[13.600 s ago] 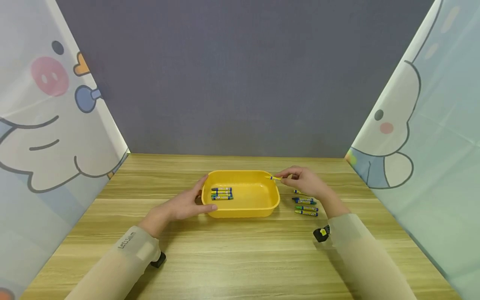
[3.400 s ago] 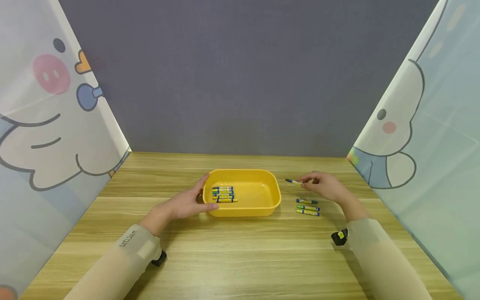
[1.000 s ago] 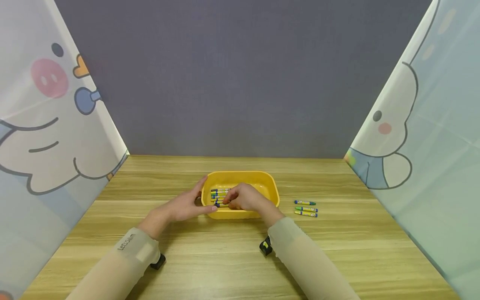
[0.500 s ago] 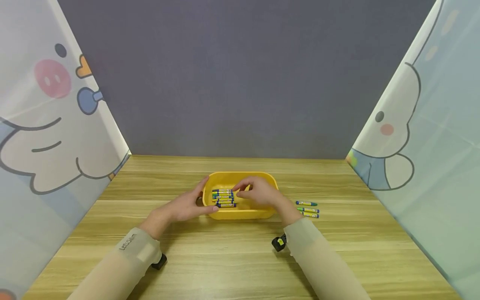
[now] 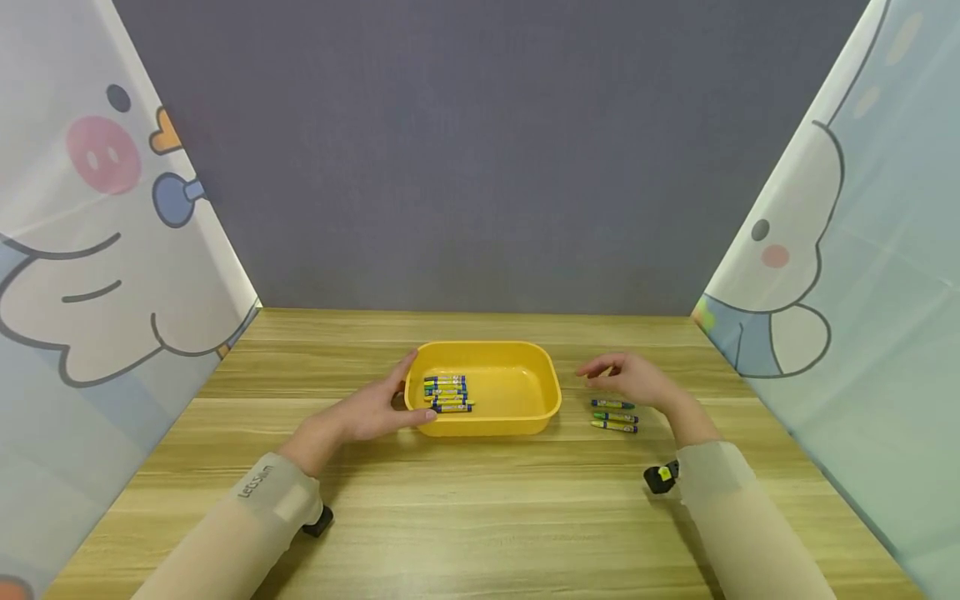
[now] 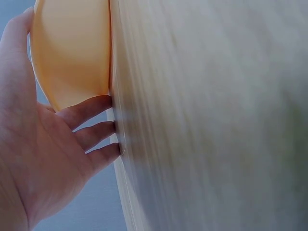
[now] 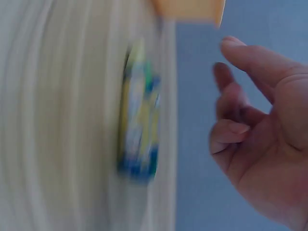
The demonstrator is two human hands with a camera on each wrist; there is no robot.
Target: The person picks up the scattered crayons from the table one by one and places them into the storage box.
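Observation:
A shallow yellow plastic tray (image 5: pixel 517 393) stands mid-table, with several crayons (image 5: pixel 447 393) lying side by side in its left part. My left hand (image 5: pixel 371 410) holds the tray's left end, thumb over the front rim and forefinger at the back corner. In the left wrist view, the other fingers (image 6: pixel 98 134) reach down to the table beside the tray wall. Right of the tray, my right hand (image 5: pixel 637 383) hovers with loosely bent fingers and nothing between them. Just below it on the table lie a dark green crayon (image 5: pixel 612 404), a green crayon (image 5: pixel 616 417) and a yellow-green crayon (image 5: pixel 614 427).
The wood-grain table (image 5: pixel 480 517) ends at a dark grey back panel (image 5: pixel 480 167). Cartoon-printed sheets flank it, one on the left side (image 5: pixel 90 250) and one on the right (image 5: pixel 885 292).
The right hand has let go of a dark crayon at the front of the row in the tray and has swung right, over the loose crayons. The left hand stays at the tray.

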